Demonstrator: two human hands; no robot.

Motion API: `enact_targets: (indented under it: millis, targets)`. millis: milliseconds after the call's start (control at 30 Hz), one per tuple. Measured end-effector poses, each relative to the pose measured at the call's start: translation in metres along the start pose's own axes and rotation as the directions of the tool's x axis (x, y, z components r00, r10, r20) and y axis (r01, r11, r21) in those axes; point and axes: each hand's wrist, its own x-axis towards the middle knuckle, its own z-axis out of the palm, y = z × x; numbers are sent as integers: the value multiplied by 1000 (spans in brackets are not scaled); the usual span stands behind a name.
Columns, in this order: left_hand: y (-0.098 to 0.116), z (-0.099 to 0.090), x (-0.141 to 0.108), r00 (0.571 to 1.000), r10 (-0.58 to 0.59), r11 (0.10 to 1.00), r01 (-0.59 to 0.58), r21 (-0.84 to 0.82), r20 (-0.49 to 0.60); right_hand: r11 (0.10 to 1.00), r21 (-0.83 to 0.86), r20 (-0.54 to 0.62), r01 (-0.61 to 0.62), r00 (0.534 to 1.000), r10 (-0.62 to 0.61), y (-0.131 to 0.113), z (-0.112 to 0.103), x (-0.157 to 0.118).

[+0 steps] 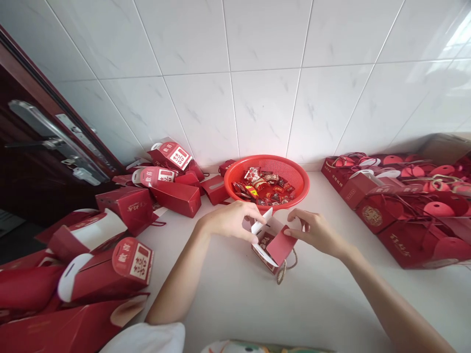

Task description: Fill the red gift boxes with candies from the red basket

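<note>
A small red paper gift box (pixel 282 245) stands on the white counter before me, its top flaps raised and its inner sides white. Something brown and wrapped shows inside, partly hidden by the flaps. My left hand (pixel 233 219) grips the left edge and a white flap between thumb and fingers. On the other side, my right hand (pixel 317 231) pinches the right-hand flaps. A twisted rope handle (pixel 281 275) hangs at the front of the box. Just behind my hands sits a red plastic basket (pixel 230 186) holding wrapped candies (pixel 268 189).
Red gift boxes (pixel 176 196) lie piled along the left, some bearing white printed labels. At the right are rows of closed red boxes (pixel 390 220) with cord handles. A tiled wall (pixel 265 108) borders the counter at the back, and a dark door (pixel 40 122) stands far left.
</note>
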Motion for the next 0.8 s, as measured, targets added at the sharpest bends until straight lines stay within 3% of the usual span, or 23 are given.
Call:
enact_targets:
  millis: [167,333,567,800]
  targets:
    - [6,9,5,997,74,994,-73,-82,9,996,75,-149,54,988,-43,8,20,-7]
    - [2,15,16,973,198,966,-174,-190,118,979,119,-279,168,952,-129,16,32,-13]
    - [3,25,23,998,12,998,-8,-70,66,915,143,-292,376,900,-324,20,33,-17]
    - [14,30,21,992,-101,980,113,161,-81,890,149,-194,431,895,-401,18,31,-19]
